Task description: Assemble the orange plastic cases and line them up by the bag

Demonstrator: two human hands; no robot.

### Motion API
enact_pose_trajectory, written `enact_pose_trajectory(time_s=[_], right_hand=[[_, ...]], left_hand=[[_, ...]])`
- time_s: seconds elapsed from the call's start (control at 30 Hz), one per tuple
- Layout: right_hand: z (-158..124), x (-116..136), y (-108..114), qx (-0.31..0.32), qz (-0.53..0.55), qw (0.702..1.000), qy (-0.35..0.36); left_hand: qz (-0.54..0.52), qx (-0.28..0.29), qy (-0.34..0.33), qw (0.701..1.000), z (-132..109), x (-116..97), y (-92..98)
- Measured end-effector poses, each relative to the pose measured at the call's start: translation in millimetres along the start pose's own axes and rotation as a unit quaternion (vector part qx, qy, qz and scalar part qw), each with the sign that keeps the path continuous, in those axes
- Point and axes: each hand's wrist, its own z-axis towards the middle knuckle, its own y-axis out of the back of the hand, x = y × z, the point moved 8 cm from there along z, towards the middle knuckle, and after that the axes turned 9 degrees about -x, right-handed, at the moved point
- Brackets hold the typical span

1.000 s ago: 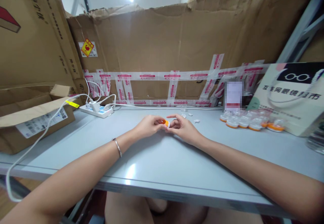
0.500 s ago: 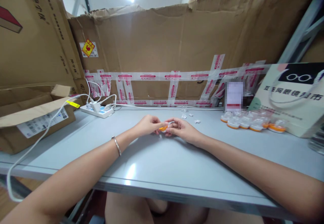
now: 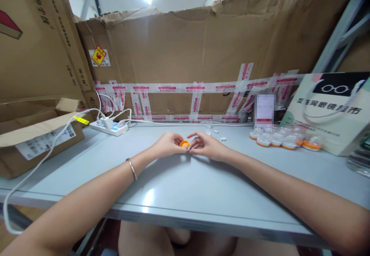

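Observation:
A small round orange cap-like piece (image 3: 184, 144) is pinched between the thumb and fingers of my left hand (image 3: 170, 144), a little above the table, its orange face tilted toward me. My right hand (image 3: 206, 147) is close beside it on the right. Its index finger is raised and curved, while the thumb and the other fingertips come together by the piece's pale edge. What lies between those right fingertips is too small to make out. Several small clear plastic bits (image 3: 223, 138) lie on the table behind my right hand.
Clear plastic pieces with orange bases (image 3: 289, 142) stand grouped at the right, before a paper bag (image 3: 332, 109). A white power strip (image 3: 111, 128) with cables sits at the back left, near an open carton (image 3: 43, 140). A large taped cardboard sheet (image 3: 162, 51) lines the table's back.
The orange piece has turned so more of its round face shows. My right index finger has lifted off it, and the right hand has drawn slightly away. The view has shifted a little.

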Motion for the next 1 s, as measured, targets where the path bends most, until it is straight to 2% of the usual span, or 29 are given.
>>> enact_pose_trajectory(time_s=[0.1,0.2,0.27,0.33,0.43,0.6,0.8,0.9,1.0], right_hand=[[8.6,3.5,45.8,-0.101,-0.061,0.993,0.008],[11.2,3.3,97.4,-0.211,-0.154,0.965,0.014],[11.5,2.1,118.7,-0.234,-0.271,0.934,0.013],[12.0,-1.6,128.3,-0.214,-0.366,0.906,-0.003],[11.8,-9.5,130.9,-0.158,-0.426,0.891,-0.029],[9.2,-28.9,124.1,-0.046,-0.427,0.9,-0.069],[10.1,-30.7,122.1,-0.044,-0.453,0.889,-0.056],[8.9,-22.4,111.3,-0.062,-0.379,0.922,-0.059],[3.0,-11.1,83.5,-0.05,-0.2,0.974,-0.089]], left_hand=[[0.07,-0.014,-0.02,0.997,-0.9,1.1,1.2],[0.121,-0.011,-0.057,0.991,-4.0,-5.3,-0.2],[0.151,-0.006,-0.096,0.984,-6.7,-12.8,-2.3],[0.171,0.0,-0.134,0.976,-9.3,-19.9,-4.9],[0.176,0.016,-0.161,0.971,-12.4,-25.6,-8.8],[0.169,0.032,-0.16,0.972,-14.5,-27.9,-10.5],[0.125,0.045,-0.133,0.982,-11.8,-21.1,-11.6],[0.104,0.02,-0.1,0.989,-8.1,-14.7,-7.1],[0.091,-0.038,-0.101,0.99,-5.6,-16.7,2.0]])
